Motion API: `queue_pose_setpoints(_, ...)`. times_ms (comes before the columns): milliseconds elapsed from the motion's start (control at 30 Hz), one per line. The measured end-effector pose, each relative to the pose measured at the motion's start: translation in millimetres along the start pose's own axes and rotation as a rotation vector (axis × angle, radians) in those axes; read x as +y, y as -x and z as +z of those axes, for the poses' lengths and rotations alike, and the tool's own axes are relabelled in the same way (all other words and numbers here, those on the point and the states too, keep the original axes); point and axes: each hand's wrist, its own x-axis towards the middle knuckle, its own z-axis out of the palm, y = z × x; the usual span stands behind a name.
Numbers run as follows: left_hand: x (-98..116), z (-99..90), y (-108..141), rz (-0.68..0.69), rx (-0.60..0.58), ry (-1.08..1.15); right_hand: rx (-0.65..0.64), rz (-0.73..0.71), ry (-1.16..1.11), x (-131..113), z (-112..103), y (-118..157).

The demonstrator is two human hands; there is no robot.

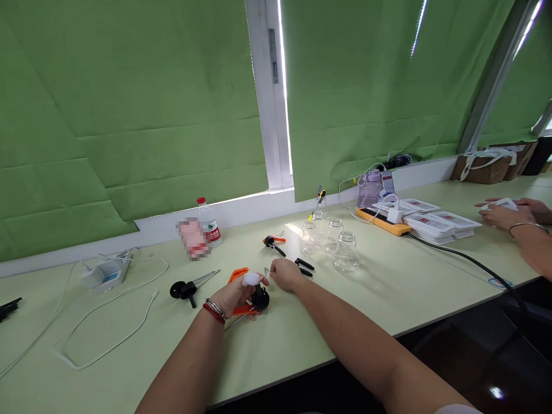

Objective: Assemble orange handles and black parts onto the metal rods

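Observation:
My left hand (241,296) is closed around a black-and-orange tool (260,300) with a round black head, orange loop parts and a thin metal rod. A white covering wraps one of its fingertips. Just to its right, my right hand (285,275) is closed low over the table. A small metal piece (266,272) shows beside its fingertips; whether they grip it cannot be made out. Two black handle-like parts (305,267) lie right of that hand. Behind is another black-and-orange tool (274,242). A black piece with metal rods (188,290) lies at the left.
Several glass jars (345,253) stand right of centre. Beyond are an orange power strip (382,222), stacked white packs (431,229) and a purple bottle (369,190). A water bottle (210,224) stands behind. White cables (125,339) cross the left. Another person's hands (509,214) work far right.

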Motion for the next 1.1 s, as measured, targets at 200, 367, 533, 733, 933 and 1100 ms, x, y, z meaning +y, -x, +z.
queue_pose_setpoints(200, -1, 0.1, -1, 0.002, 0.007, 0.009, -0.023, -0.045, -0.265, 1, -15, 7)
queue_pose_setpoints(367, 0, 1.6, -1, -0.013, 0.030, 0.004, -0.166, -0.096, -1.003, 0, -41, 21)
queue_pose_setpoints(533, -2, -0.7, -3, -0.004, 0.015, 0.013, -0.401, -0.215, -1.087, -5, -52, 35)
queue_pose_setpoints(733, -6, -3.5, -6, 0.026, -0.039, -0.002, -0.488, -0.273, -0.953, -13, -43, 40)
queue_pose_setpoints(933, -8, -4.3, -7, 0.018, -0.009, 0.006, -0.443, -0.295, -0.930, -13, -34, 39)
queue_pose_setpoints(1100, -4, 0.9, -4, 0.031, 0.029, 0.002, -0.444, -0.302, -0.955, -16, -35, 41)
